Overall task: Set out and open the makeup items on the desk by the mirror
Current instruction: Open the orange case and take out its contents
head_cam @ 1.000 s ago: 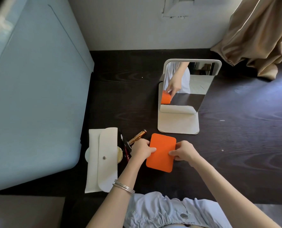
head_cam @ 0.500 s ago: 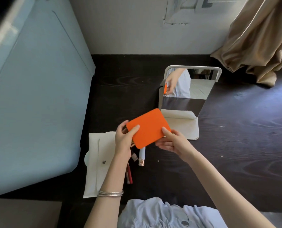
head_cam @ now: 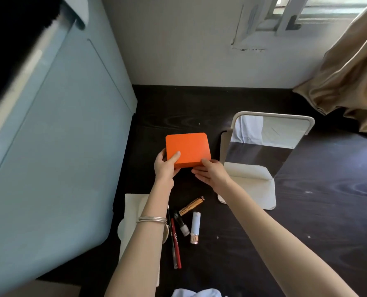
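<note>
— So where's the orange case (head_cam: 188,149)?

— Up off the desk (head_cam: 306,221), held between both hands, left of the mirror (head_cam: 261,146) and farther away than the loose makeup. It's closed, with its broad face turned up toward the camera.

— How do the fingers sit on it?

— The left hand (head_cam: 164,168) grips the near left corner: thumb lying flat on the top face, the other fingers curled round the left edge and hidden behind it. The right hand (head_cam: 211,173) takes the near right corner, thumb tip on the top edge, the other fingers stretched underneath the near side. Whether those fingers press the underside I can't tell.

— So both hands are closed on it?

— Yes, each pinches a near corner; the far edge of the case sticks out free beyond the fingers.

— What's lying on the desk?

— Near the person, between the forearms: a gold tube (head_cam: 191,205) lying slantwise, a white lipstick (head_cam: 195,228) with a rosy metal base, a small black-capped bottle (head_cam: 181,222), and a red pencil (head_cam: 176,245) beside a thin dark one. Left of them a cream pouch (head_cam: 133,213) lies partly under the left forearm, which wears silver bangles (head_cam: 152,219). A round compact (head_cam: 165,233) peeks out at the pouch's edges.

— And around that?

— A pale blue cabinet (head_cam: 60,146) on the left, a tan curtain (head_cam: 349,82) far right.
</note>
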### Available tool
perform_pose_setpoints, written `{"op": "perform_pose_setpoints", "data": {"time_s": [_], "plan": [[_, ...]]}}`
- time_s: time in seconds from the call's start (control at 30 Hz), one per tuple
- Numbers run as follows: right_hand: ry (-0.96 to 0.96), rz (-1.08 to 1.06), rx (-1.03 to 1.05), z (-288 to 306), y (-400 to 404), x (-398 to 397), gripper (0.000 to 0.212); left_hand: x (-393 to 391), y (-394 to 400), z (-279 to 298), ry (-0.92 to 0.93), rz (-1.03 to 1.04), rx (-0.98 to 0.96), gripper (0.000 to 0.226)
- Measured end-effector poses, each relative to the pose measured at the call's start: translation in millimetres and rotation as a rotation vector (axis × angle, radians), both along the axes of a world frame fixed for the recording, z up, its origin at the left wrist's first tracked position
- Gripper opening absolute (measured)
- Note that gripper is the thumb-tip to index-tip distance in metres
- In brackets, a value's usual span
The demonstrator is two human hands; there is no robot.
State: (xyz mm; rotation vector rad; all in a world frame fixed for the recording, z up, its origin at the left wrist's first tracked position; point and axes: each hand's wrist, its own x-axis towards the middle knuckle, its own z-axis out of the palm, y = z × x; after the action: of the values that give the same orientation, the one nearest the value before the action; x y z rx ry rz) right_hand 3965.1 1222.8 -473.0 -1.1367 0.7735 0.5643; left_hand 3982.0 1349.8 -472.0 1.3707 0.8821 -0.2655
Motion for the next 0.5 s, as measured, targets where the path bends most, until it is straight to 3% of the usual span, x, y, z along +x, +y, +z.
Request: {"op": "perform_pose_setpoints", "data": {"time_s": [0.5], "plan": [[-0.016, -0.02, -0.029, -18.8, -19.2, -6.2, 0.046, 25.9, -24.1, -27.8, 0.06, -0.093, -0.067, 0.06]]}}
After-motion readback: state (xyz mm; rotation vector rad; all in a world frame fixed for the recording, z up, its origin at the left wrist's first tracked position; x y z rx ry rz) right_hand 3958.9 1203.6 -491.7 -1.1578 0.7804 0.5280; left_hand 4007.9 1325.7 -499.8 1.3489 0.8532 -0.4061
